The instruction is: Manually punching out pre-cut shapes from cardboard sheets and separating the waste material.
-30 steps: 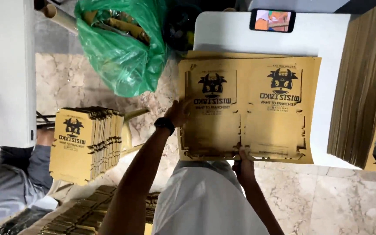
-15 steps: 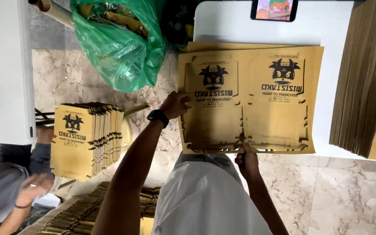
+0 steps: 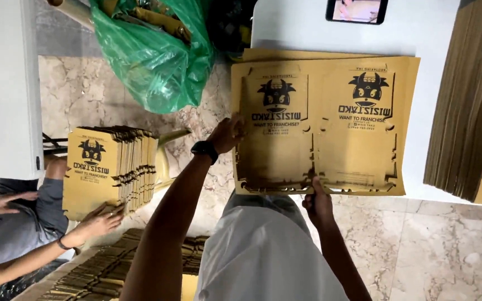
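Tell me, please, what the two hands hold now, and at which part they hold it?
Both hold the yellow printed cardboard sheet on the white table. The left hand grips its left edge; the right hand pinches its near bottom edge, about mid-width.

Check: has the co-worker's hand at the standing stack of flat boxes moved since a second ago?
Yes. The co-worker's hand came up from the lower left and now touches the standing stack.

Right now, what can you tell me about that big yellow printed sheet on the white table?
The yellow cardboard sheet is flat, die-cut stock with two side-by-side panels, each printed with a black horned mascot and lettering. It lies atop similar sheets on the white table, overhanging its near edge. The left hand grips its left edge; the right hand holds its near edge.
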